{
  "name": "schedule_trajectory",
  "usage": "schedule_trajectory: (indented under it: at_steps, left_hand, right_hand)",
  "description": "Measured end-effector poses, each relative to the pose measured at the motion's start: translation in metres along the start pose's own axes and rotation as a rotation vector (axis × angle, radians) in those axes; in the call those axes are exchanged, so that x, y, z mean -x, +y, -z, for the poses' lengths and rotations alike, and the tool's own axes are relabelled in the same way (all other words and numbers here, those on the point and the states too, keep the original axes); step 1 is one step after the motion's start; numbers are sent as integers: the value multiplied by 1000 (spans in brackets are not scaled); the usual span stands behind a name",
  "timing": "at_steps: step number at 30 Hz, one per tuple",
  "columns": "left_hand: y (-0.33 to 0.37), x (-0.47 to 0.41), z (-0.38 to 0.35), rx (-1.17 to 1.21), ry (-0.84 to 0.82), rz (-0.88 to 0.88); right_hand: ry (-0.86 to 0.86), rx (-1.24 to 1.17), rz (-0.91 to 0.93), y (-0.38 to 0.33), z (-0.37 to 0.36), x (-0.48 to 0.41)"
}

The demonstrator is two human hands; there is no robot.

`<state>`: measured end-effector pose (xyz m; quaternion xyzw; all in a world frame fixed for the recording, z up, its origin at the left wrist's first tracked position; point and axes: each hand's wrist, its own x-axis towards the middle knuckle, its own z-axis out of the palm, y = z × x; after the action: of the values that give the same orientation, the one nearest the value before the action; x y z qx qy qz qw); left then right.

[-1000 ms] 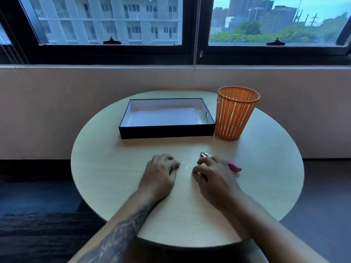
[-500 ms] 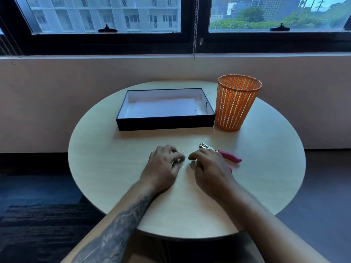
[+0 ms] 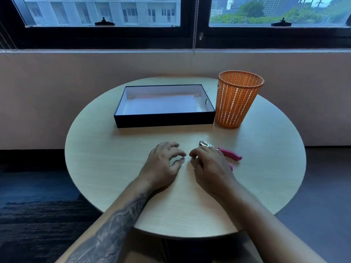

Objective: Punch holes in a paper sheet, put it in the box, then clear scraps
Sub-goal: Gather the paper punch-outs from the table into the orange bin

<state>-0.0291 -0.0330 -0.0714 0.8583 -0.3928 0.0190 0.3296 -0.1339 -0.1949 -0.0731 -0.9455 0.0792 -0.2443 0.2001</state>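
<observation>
Tabletop (image 3: 106, 168): round, pale wood grain, seen from above; it carries everything named below.
Left hand (image 3: 163, 165): palm down near the middle of the tabletop, toward the near edge; tattooed forearm runs back over that edge.
Left grip: fingers (image 3: 175, 155) curled with tips close to the thumb, pressing on the wood; whether a scrap is pinched between them cannot be told.
Box (image 3: 165, 119): black outside, white inside, lidless, toward the far edge, left of the tabletop's centre line; its long side faces the person.
Sheet (image 3: 161, 106): white paper lying flat on the floor of the box, with small dark holes near its right end.
Scraps (image 3: 183, 165): a few tiny white dots on bare wood in the gap between the two hands, just beside the left fingertips.
Right hand (image 3: 210, 166): palm down, just right of the scraps, near the left hand but not touching it.
Right grip: fingers bent, index tip and thumb drawn together at the wood; too small to tell if anything is held.
Punch (image 3: 230, 154): plier type, metal head and pink handles, lying on the tabletop just beyond and right of the right hand, which covers part of it.
Basket (image 3: 237, 103): orange mesh, upright, toward the far right edge, just beside the right end of the box.
</observation>
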Motion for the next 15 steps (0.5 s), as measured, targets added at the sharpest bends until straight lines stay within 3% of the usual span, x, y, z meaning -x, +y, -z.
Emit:
schedule_trajectory:
  at_steps: [4, 11, 15]
  left_hand:
    - [0, 1, 2, 161, 109, 69]
    - [-1, 1, -2, 10, 82, 9]
    - [0, 3, 1, 38, 67, -13]
  right_hand:
    - [0, 23, -6, 0, -1, -1]
    - [-95, 105, 49, -6, 2, -5]
    - [-60, -5, 26, -3, 2, -2]
